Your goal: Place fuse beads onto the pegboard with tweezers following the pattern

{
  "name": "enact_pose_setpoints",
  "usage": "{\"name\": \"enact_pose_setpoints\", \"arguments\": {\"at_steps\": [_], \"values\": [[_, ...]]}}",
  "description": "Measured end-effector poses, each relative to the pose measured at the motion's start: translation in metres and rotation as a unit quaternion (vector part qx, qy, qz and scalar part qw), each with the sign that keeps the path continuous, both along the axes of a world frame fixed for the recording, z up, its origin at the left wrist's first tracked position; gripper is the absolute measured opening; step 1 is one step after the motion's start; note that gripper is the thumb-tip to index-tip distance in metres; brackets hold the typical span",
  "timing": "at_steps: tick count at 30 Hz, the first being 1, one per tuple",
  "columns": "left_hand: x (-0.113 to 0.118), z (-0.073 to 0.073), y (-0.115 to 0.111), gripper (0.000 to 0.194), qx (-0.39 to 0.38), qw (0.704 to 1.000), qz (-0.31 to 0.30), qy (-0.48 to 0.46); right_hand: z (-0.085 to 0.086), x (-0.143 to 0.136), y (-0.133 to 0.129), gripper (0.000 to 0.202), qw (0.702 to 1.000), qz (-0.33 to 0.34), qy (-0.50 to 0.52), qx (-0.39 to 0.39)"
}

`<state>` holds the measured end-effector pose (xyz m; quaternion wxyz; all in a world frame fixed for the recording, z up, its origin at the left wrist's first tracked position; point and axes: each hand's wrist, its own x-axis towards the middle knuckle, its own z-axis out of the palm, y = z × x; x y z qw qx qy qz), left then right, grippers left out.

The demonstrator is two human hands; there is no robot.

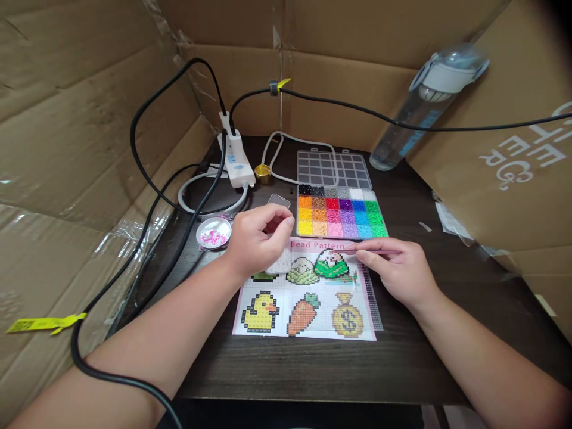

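Observation:
Pink tweezers [374,251] are pinched in my right hand [404,271], their tips at a green, white and black bead figure [331,266]. That figure lies on the printed bead pattern sheet [279,316], which shows a duck, a carrot and a money bag. My left hand [260,239] is closed over the sheet's upper left, thumb against fingers. Whatever it may hold cannot be made out. Just below it, partly covered, sits a small clear box of white beads [280,264]. Beyond both hands, a sorted bead case [338,213] stands open, full of coloured beads.
A white dish [214,232] with pink and white beads is on the left. Behind stand a power strip [238,158], a gold-coloured cup [262,174] and a water bottle [417,110]. A black cable [170,265] loops across my left forearm. Cardboard walls [335,89] surround the table.

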<state>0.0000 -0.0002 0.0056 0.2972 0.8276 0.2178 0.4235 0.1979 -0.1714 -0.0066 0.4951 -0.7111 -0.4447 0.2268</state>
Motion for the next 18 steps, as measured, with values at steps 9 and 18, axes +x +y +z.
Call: {"name": "enact_pose_setpoints", "arguments": {"at_steps": [9, 18], "values": [[-0.001, -0.003, 0.001, 0.009, 0.003, 1.000, -0.007, -0.011, 0.002, 0.002, -0.002, 0.016, 0.997, -0.066, -0.004, 0.043], [-0.002, -0.005, 0.000, 0.010, 0.020, 0.999, -0.015, -0.023, 0.050, -0.048, 0.004, 0.011, 0.995, -0.034, -0.051, 0.078]]}}
